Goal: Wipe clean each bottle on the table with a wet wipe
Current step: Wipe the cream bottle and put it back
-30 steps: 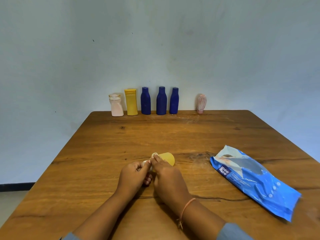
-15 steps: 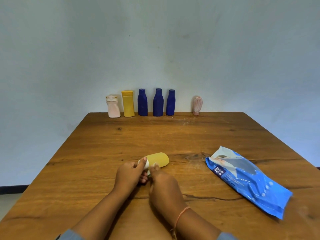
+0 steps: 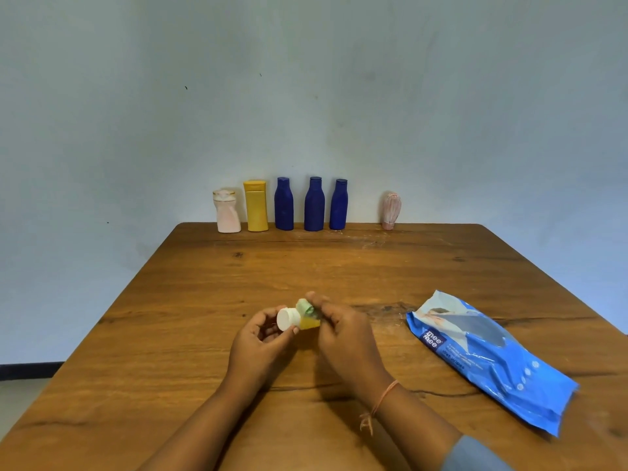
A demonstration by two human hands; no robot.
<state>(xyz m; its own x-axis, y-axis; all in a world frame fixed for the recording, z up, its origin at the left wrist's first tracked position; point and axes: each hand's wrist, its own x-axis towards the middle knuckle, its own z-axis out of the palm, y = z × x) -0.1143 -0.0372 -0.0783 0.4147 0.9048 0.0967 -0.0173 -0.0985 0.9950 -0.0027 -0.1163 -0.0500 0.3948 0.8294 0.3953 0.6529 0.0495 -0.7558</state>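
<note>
A small yellow bottle (image 3: 309, 321) with a white cap (image 3: 287, 319) is held over the middle of the wooden table (image 3: 210, 300), cap end turned toward me. My left hand (image 3: 260, 345) grips it at the cap. My right hand (image 3: 343, 334) wraps round its body, with a crumpled greenish-white wipe (image 3: 306, 309) pressed against the bottle under the fingers. Along the far edge stand a pale pink bottle (image 3: 227, 211), a yellow bottle (image 3: 256, 206), three dark blue bottles (image 3: 284, 203) (image 3: 314, 204) (image 3: 338, 205), and a small pink ribbed bottle (image 3: 391, 211) apart to the right.
A blue pack of wet wipes (image 3: 486, 355) lies flat on the table to the right of my hands. A plain wall rises right behind the row of bottles. The table's left and right edges drop off to the floor.
The small yellow bottle has been turned so its white cap now faces me. My right hand has moved from the cap end up onto the body with the wipe.
</note>
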